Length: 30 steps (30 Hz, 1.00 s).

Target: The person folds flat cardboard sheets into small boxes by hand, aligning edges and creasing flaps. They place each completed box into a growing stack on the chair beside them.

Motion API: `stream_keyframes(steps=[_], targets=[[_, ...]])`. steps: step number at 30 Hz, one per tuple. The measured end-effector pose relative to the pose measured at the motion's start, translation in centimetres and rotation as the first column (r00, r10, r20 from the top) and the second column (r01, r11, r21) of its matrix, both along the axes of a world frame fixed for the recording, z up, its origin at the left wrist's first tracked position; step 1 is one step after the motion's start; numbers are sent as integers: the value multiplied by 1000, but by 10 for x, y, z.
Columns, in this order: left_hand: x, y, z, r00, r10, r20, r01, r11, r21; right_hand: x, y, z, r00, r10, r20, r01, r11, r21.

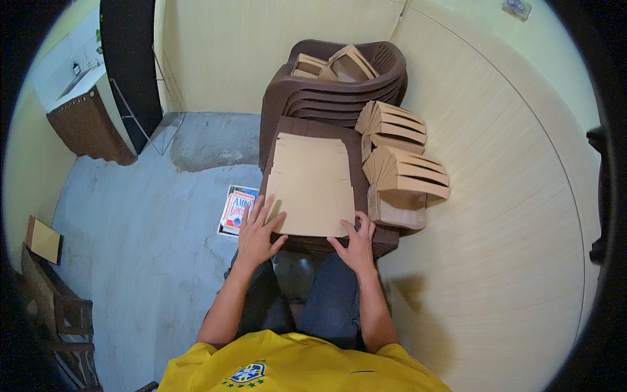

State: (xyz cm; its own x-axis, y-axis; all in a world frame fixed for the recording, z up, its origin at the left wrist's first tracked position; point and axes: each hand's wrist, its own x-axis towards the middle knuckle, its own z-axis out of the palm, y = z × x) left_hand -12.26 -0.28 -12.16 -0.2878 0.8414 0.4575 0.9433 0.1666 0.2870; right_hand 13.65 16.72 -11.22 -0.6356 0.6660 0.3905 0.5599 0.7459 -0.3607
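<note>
A flat tan cardboard sheet (312,186), with small slits along its sides, lies on the seat of a stack of brown plastic chairs (277,104). More sheets may lie under it; I cannot tell. My left hand (258,234) rests with spread fingers at the sheet's near left corner, the thumb over its edge. At the near right corner is my right hand (357,243), its thumb and fingers apart and touching the edge. Neither hand wraps around anything.
Bundles of folded cardboard (408,173) sit on the chair's right armrest. Other folded cardboard pieces (346,64) lie at the chair's back. A box of printed packets (236,210) stands on the floor at left. A wooden wall (496,196) curves close on the right.
</note>
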Motion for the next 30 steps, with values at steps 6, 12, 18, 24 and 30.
stream_keyframes(steps=[6,12,18,24,30], targets=[[-6,18,1,977,-206,58,211,972,-101,-14,11,2,966,247,81,-256,956,141],[-11,25,13,968,-249,37,251,965,-69,-17,31,11,938,342,56,-336,937,-97],[-23,64,14,965,-100,241,153,966,-210,-55,63,15,952,191,239,-154,974,-163],[-15,69,7,998,-65,-3,65,987,148,-86,73,11,959,-169,230,172,985,4],[24,67,2,984,-104,142,127,977,-171,-128,81,-9,921,-357,159,357,934,24]])
